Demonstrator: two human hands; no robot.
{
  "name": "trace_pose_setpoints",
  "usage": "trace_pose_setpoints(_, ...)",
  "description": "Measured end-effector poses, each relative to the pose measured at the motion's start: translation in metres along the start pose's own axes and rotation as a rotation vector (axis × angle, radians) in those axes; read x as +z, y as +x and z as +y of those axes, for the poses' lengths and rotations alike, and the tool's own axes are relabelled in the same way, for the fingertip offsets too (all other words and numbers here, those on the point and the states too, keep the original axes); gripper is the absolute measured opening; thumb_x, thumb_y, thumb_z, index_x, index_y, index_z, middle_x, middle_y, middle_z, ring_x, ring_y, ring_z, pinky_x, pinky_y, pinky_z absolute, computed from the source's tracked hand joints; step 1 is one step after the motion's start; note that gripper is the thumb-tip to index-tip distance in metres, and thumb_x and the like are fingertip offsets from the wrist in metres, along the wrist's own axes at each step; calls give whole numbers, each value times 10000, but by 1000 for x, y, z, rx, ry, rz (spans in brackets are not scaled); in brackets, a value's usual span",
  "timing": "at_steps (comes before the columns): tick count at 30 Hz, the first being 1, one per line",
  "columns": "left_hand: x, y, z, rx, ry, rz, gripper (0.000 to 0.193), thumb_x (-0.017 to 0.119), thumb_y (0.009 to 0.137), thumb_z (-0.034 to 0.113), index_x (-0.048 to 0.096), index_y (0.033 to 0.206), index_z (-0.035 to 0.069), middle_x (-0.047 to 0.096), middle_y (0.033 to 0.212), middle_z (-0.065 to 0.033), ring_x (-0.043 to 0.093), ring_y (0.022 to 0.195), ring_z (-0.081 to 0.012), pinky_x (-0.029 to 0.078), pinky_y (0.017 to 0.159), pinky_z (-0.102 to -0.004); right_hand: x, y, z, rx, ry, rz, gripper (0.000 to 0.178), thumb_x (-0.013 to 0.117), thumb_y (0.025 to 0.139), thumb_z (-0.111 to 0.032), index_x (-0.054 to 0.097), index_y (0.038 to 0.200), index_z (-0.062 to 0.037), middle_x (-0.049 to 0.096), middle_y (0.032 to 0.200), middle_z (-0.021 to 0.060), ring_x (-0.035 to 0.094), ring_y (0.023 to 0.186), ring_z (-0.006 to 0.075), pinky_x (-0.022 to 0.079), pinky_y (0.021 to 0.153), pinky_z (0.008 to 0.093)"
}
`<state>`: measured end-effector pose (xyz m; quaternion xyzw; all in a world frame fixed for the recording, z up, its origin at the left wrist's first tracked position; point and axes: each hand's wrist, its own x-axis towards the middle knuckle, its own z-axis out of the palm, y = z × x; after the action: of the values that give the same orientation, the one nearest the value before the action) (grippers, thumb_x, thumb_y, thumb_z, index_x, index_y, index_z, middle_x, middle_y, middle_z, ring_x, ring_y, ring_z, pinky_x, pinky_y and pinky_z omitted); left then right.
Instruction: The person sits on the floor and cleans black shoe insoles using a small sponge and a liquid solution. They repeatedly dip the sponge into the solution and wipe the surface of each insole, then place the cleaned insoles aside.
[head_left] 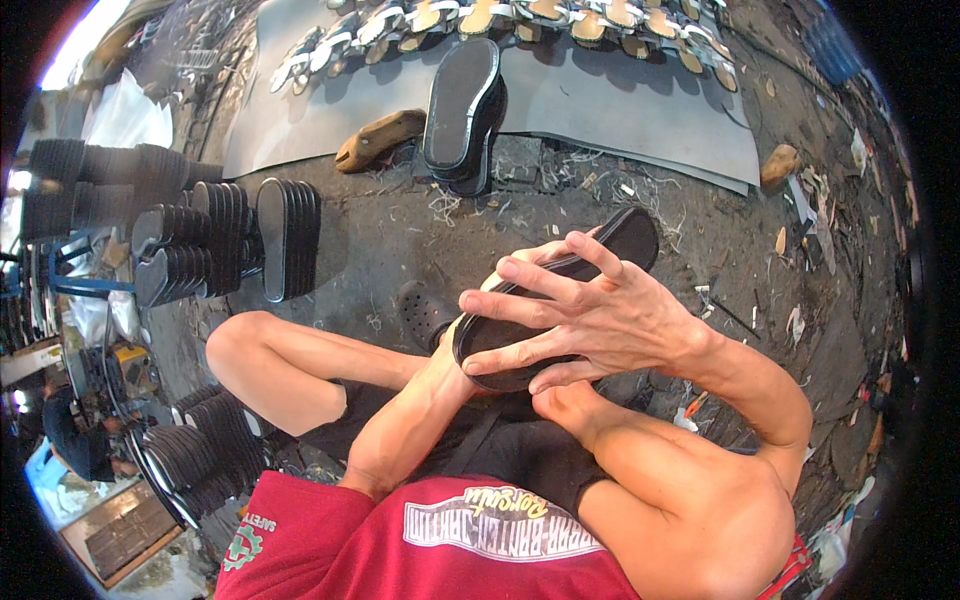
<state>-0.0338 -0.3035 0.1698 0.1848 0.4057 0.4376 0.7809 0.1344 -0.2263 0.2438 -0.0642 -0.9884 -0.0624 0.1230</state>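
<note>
A black shoe sole (632, 240) with a raised rim is held slanting above my lap. Its rounded near end points toward my left knee. My left hand (527, 258) grips it from underneath and along its far edge, with most of that hand hidden behind the sole. Across the sole's upper face lies my right hand (590, 315), fingers spread and stretched out over it. Farther off, two black soles with pale edging (462, 105) lie one over the other on the ground, beside a brown wooden shoe last (380, 140).
Stacks of dark soles (287, 240) stand to my left, more soles (195, 450) beside my left hip. A grey sheet (600, 125) ahead bears a row of sandals (480, 15). Another wooden last (780, 165) and scraps litter the right. A person (75, 430) is at the far left.
</note>
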Motion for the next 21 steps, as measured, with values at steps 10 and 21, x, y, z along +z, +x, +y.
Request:
trace_pose_setpoints(10,-32,16,33,38,-461,-499,678,530,1094,471,476,1588,10,568,1545,-247,676,1287,-406,591,1081,-530,5,-51,8,531,523,232,704,288,1081,-766,651,1531,-364,232,1808,152,136,1670,377,10,1321,582)
trace_pose_setpoints(21,-47,26,31,-32,-897,-334,903,602,1000,486,337,1588,-146,520,1372,-314,567,1228,-438,581,1093,-551,135,-130,-31,1128,249,-125,585,359,1169,-484,775,1353,-115,200,1823,97,158,1659,410,99,1317,649)
